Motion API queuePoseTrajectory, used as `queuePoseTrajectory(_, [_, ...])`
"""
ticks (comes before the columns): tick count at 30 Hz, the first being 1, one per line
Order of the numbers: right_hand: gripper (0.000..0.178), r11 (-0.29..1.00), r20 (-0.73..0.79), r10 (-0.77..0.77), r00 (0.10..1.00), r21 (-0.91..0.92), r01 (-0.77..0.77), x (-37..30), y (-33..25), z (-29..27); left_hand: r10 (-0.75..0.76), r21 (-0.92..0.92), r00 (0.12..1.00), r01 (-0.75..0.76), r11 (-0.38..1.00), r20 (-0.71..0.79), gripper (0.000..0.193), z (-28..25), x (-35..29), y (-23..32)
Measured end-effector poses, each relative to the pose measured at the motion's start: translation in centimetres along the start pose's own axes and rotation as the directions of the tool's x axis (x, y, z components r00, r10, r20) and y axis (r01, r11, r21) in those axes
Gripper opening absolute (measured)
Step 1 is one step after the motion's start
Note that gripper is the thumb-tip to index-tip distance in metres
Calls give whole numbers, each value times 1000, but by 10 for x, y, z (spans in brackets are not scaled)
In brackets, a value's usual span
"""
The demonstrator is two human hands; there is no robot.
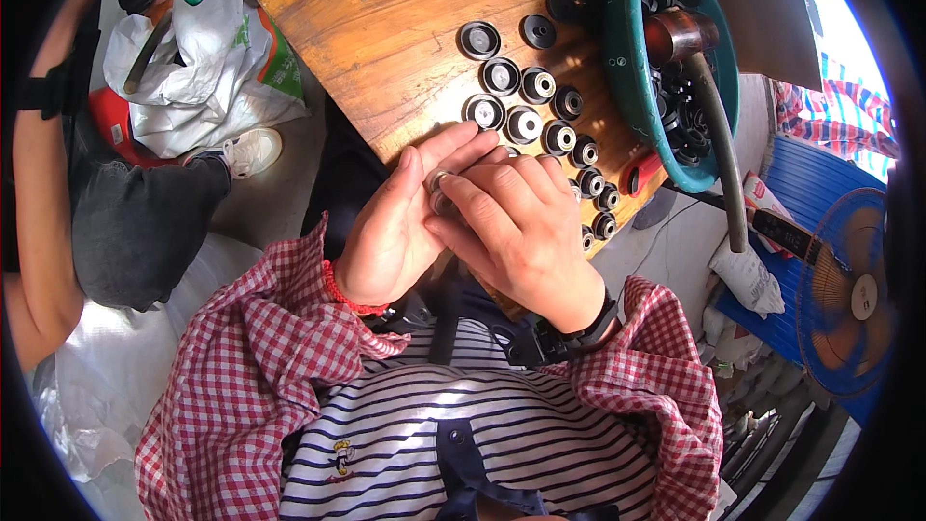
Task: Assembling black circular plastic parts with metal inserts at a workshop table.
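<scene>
My left hand (386,241) is turned palm up, cupped, its fingers stretched toward the wooden table (357,19). Small round metal bearings (439,181) rest in its palm near the base of the fingers. From the right, my right hand (526,227) reaches over with bent fingers and pinches at the bearings, partly hiding them. Just beyond my fingertips stand rows of black round wheels (483,113), several with a silver bearing-like centre (524,123). Some of the nearer ones are covered by my right hand.
At the table's right edge, a green basin (617,87) holds many black round parts, with a hammer (709,96) across its rim. A fan (854,294) stands at far right. To the left are a white sack (207,77) and another person's leg (145,222).
</scene>
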State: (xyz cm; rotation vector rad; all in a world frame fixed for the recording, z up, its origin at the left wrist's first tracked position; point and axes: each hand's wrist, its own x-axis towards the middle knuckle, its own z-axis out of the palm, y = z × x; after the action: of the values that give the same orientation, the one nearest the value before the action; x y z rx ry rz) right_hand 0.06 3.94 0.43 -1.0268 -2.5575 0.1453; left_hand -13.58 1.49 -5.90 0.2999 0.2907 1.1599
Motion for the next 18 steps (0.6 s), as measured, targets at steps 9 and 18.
queuePoseTrajectory(9, [30,970,-168,243,955,50,-238,17,44,-6,-88,1,996,88,996,0,62,-2,1,4])
queuePoseTrajectory(18, [27,971,-62,237,970,-1,-238,25,46,-2,-146,59,985,152,987,-93,52,-3,-2,9])
